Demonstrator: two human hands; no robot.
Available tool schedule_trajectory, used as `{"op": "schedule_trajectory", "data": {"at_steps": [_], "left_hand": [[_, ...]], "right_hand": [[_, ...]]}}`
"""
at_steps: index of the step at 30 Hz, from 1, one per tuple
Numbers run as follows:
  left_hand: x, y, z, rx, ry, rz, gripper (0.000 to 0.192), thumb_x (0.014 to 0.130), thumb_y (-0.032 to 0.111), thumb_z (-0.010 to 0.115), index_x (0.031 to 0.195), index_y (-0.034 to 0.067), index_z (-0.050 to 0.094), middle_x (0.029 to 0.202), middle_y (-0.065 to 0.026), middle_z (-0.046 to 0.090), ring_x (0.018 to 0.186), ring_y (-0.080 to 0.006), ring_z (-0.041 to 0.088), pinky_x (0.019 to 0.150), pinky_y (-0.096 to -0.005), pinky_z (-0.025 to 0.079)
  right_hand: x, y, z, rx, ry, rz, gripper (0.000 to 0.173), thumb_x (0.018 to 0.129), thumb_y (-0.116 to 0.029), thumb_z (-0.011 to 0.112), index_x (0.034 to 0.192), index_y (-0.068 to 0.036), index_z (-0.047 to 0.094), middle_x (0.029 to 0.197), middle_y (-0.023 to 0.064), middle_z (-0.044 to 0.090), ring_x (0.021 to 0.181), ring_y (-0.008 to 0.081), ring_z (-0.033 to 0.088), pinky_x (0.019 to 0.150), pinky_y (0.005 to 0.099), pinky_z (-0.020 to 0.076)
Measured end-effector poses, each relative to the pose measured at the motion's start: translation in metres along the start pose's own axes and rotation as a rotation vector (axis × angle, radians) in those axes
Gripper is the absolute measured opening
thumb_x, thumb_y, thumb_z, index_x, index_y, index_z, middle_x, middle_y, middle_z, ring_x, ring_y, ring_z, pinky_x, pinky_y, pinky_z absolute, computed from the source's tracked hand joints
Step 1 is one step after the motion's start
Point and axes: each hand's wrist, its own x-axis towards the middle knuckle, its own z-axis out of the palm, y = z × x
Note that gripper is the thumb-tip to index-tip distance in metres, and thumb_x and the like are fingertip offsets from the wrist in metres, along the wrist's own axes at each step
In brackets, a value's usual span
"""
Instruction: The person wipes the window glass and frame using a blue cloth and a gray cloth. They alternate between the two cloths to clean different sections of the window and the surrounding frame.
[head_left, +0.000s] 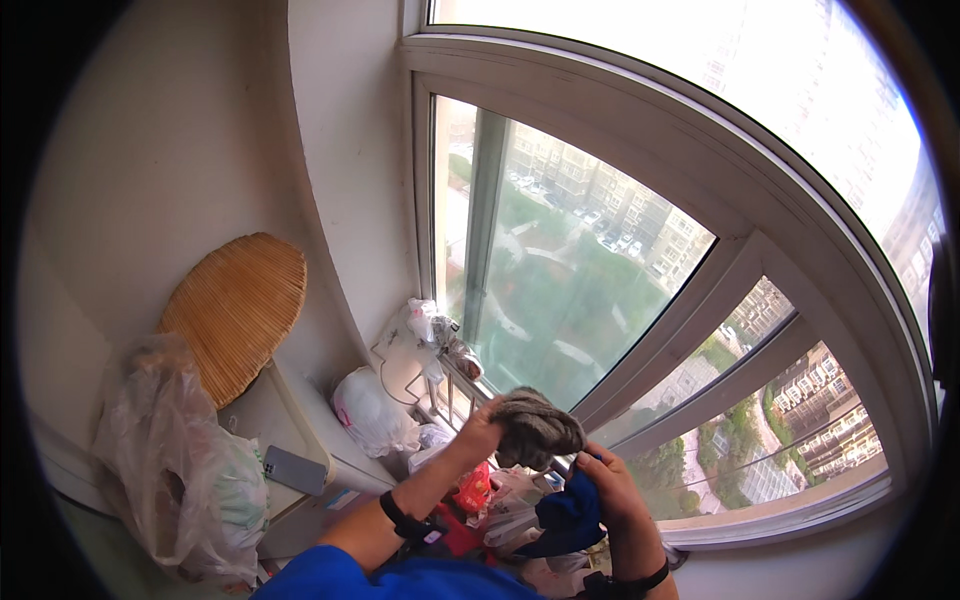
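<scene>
My left hand (478, 433) grips one side of a bunched grey-brown cloth (538, 427) in front of the window. On the other side, my right hand (609, 478) holds a dark blue cloth (568, 510) that hangs below its fingers, and its thumb lies close to the grey-brown cloth's edge. Whether that thumb also pinches the grey-brown cloth I cannot tell. Beneath both hands are plastic bags, among them a red one (473, 487) and a clear one (511, 510). Each of my forearms wears a black strap.
At the left, a white cabinet top (255, 420) bears a grey smartphone (295, 470), a round woven-stalk lid (238, 315) against the wall and a bulky plastic bag (161, 465). A stuffed white bag (373, 412) and metal rails (452, 397) stand by the window frame (675, 337).
</scene>
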Motion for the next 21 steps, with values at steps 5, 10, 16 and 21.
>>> {"op": "schedule_trajectory", "data": {"at_steps": [5, 10, 16, 21], "left_hand": [[0.089, 0.142, -0.036, -0.177, 0.203, 0.567, 0.030, 0.112, 0.013, 0.048, 0.138, 0.005, 0.060, 0.124, -0.0062, 0.069, 0.114, -0.0162, 0.066, 0.102, -0.0336, 0.055], [0.181, 0.315, -0.067, -0.153, 0.410, 1.015, 0.034, 0.108, 0.017, 0.055, 0.137, 0.000, 0.058, 0.132, -0.0112, 0.066, 0.119, -0.0211, 0.065, 0.105, -0.0345, 0.052], [0.257, 0.452, -0.074, 0.033, 0.734, 1.310, 0.040, 0.107, 0.023, 0.058, 0.137, -0.002, 0.058, 0.131, -0.0150, 0.068, 0.119, -0.0256, 0.066, 0.106, -0.0362, 0.052], [0.324, 0.491, -0.076, 0.188, 0.894, 1.235, 0.038, 0.103, 0.023, 0.058, 0.132, -0.001, 0.060, 0.127, -0.0195, 0.071, 0.119, -0.0332, 0.068, 0.106, -0.0390, 0.052]], "right_hand": [[-0.017, -0.012, -0.019, -0.073, 0.123, -0.019, 0.053, 0.103, -0.025, 0.068, 0.147, 0.004, 0.059, 0.083, 0.0029, 0.069, 0.071, 0.0091, 0.064, 0.065, 0.0237, 0.0516], [-0.024, 0.035, -0.039, -0.085, 0.215, 0.051, 0.051, 0.104, -0.029, 0.067, 0.143, 0.004, 0.062, 0.083, 0.0039, 0.069, 0.070, 0.0114, 0.065, 0.064, 0.0261, 0.0528], [-0.018, 0.094, -0.055, -0.105, 0.322, 0.163, 0.042, 0.104, -0.029, 0.066, 0.134, 0.000, 0.070, 0.095, 0.0124, 0.076, 0.080, 0.0203, 0.072, 0.074, 0.0330, 0.0586], [-0.006, 0.108, -0.051, -0.188, 0.375, 0.156, 0.039, 0.104, -0.028, 0.065, 0.132, -0.001, 0.071, 0.095, 0.0102, 0.075, 0.080, 0.0186, 0.071, 0.075, 0.0321, 0.0575]]}}
